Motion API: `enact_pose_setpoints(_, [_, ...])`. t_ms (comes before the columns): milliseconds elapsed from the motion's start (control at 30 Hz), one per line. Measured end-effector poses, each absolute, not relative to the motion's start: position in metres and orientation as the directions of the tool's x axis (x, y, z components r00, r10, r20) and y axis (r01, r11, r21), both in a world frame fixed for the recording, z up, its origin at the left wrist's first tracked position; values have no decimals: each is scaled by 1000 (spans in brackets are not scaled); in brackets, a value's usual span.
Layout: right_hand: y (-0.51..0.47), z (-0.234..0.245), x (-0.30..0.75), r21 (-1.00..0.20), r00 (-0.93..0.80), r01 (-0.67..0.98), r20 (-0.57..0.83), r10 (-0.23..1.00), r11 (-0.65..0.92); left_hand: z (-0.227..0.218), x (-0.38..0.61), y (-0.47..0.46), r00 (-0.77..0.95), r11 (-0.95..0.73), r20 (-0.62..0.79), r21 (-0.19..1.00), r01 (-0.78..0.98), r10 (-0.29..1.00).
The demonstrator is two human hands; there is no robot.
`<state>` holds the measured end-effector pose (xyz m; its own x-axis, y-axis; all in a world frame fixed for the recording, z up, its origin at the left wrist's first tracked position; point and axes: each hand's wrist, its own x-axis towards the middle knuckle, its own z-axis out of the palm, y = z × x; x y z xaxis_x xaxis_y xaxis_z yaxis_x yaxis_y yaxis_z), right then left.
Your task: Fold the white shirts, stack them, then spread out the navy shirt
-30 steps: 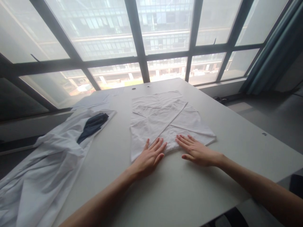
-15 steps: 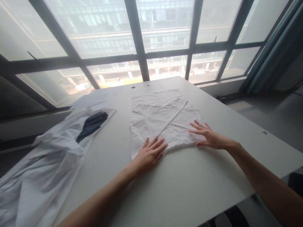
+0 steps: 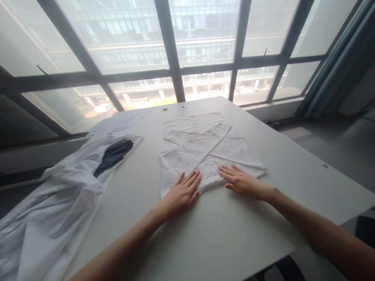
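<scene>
A white garment (image 3: 202, 146) lies folded flat in the middle of a pale table (image 3: 228, 234). My left hand (image 3: 181, 193) rests flat on its near left edge, fingers stretched out. My right hand (image 3: 241, 181) lies flat on its near edge just right of the left hand, fingers together and pointing left. Neither hand holds anything.
A heap of white cloth (image 3: 55, 207) with a dark blue piece (image 3: 114, 154) on it covers the table's left side and hangs over the edge. Large windows (image 3: 175, 47) stand behind the table. A dark curtain (image 3: 342, 62) hangs at the right.
My right hand slid out to the garment's right side and has come back to the near middle edge. My left hand stayed almost in place.
</scene>
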<state>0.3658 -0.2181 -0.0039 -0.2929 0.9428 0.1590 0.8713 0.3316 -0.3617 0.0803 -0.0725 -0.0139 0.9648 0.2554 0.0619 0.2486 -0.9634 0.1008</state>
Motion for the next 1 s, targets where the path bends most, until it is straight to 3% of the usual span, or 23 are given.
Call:
enact_pose_setpoints(100, [-218, -8, 365, -344, -294, 889, 79, 953, 303, -14, 81, -72, 965, -963, 50, 101, 251, 256])
enact_pose_setpoints(200, [-218, -7, 366, -327, -280, 898, 91, 956, 294, -14, 81, -72, 965, -962, 58, 113, 248, 256])
enact_pose_setpoints(400, [-220, 2, 357, -267, -245, 908, 288, 926, 323, -4, 80, -73, 956, -939, 91, 235, 252, 279])
enact_pose_setpoints(500, [-222, 6, 355, -265, -193, 918, 348, 917, 294, 9, 77, -61, 911, -902, 174, 299, 312, 373])
enact_pose_setpoints(633, [-222, 4, 355, -259, -172, 931, 309, 935, 257, 12, 64, -19, 775, -826, 314, 344, 446, 549])
enact_pose_setpoints(733, [-221, 0, 355, -276, -130, 937, 297, 946, 215, 1, 49, 15, 717, -786, 327, 319, 529, 616])
enact_pose_setpoints(1000, [-222, 8, 349, -213, -84, 967, 240, 967, 137, -16, 37, 27, 755, -783, 209, 174, 597, 622])
